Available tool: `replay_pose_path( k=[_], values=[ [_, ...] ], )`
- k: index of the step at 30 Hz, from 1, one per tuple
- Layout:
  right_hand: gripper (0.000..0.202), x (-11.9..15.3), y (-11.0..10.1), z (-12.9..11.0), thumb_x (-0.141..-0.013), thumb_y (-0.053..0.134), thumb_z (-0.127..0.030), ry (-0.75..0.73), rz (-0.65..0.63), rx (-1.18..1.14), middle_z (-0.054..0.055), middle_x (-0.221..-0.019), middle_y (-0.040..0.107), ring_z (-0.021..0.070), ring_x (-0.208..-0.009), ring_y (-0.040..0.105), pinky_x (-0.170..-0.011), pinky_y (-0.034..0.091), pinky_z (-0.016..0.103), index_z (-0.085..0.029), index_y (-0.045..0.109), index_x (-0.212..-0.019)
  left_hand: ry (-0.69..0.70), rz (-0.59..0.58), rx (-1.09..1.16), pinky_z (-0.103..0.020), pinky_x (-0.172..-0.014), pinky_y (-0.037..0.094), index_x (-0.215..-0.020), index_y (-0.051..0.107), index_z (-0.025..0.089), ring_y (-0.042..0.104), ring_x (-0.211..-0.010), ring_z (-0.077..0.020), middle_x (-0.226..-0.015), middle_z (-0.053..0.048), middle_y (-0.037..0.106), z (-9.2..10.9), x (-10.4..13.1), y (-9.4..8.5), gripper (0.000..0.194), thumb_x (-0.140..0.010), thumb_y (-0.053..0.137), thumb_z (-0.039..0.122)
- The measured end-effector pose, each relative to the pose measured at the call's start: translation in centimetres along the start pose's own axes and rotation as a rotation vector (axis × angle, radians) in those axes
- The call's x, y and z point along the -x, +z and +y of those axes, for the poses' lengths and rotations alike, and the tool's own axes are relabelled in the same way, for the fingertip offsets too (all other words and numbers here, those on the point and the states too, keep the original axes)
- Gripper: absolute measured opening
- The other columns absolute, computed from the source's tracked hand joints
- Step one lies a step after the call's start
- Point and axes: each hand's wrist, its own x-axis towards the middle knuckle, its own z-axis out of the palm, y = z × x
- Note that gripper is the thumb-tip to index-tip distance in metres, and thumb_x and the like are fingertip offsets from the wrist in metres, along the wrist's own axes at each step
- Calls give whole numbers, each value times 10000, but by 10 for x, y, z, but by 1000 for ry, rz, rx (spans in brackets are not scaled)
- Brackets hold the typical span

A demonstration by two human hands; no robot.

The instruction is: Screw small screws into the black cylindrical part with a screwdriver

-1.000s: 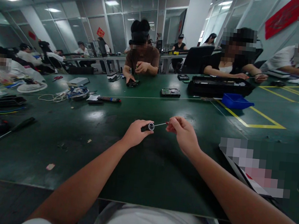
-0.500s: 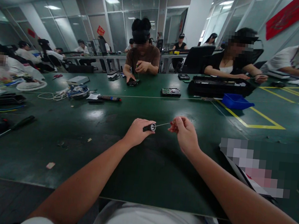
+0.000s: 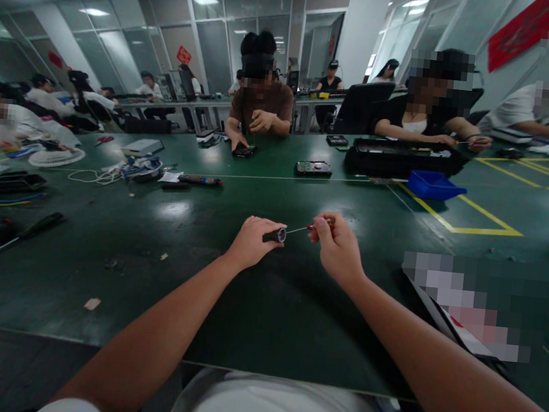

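Note:
My left hand [image 3: 250,241] is closed around a short black cylinder [image 3: 275,235] with a silvery ring at its end, which faces right. Most of the cylinder is hidden by the fingers. Across from it, my right hand [image 3: 341,246] grips a thin screwdriver [image 3: 297,231] with a reddish handle partly covered by the fingers. Its slim metal shaft points left and meets the ringed end of the cylinder; how deep the tip sits I cannot tell. Both hands are held over the green table [image 3: 264,315].
A hard drive [image 3: 314,168] and a blue tray [image 3: 435,186] lie farther back, near a long black unit [image 3: 400,160]. A dark stick-like tool [image 3: 202,181] and bundled cables [image 3: 137,170] are at left. A co-worker in brown [image 3: 265,105] sits opposite. A blurred-out sheet [image 3: 463,308] lies right.
My right hand has turned around the screwdriver, so that more of the reddish handle shows. My left hand and the cylinder have stayed almost in place.

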Motion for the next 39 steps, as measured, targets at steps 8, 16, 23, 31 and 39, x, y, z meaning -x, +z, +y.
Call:
replay_pose_path(
  k=[8,16,23,31,39],
  values=[
    [205,1,1,1,-994,449,-399,-36,-33,57,0,-719,643,177,-669,625,-661,445,326,-230,556,-952,-12,-23,5,-472,-1054,363,-1198,680,277,609,-1116,-232,-1178,-27,715,0,1,0,378,-830,763,285],
    [180,0,-4,-7,-976,456,-354,-89,25,217,10,-702,634,184,-658,612,-644,409,323,-226,549,-889,-24,-15,-8,-457,-1015,387,-1191,683,278,615,-1104,-236,-1174,-30,716,0,0,0,377,-824,766,272],
    [188,0,-4,-4,-982,457,-374,-27,-1,44,2,-714,661,176,-670,639,-670,462,323,-226,561,-930,-70,-18,8,-451,-1002,393,-1189,686,255,625,-1052,-241,-1139,-31,729,6,-1,-1,395,-809,784,298],
    [271,-2,-4,-7,-933,547,-456,54,-25,83,5,-658,667,170,-615,640,-621,452,307,-208,635,-867,-79,3,20,-425,-969,433,-1180,697,264,627,-1011,-228,-1111,-27,733,4,1,-1,387,-806,786,310],
    [136,-2,-5,-5,-900,550,-327,-12,-85,76,25,-763,681,184,-684,634,-628,453,311,-214,624,-922,-90,43,54,-409,-954,468,-1220,673,255,620,-1047,-229,-1137,-30,722,2,3,-4,411,-821,768,265]
  ],
)
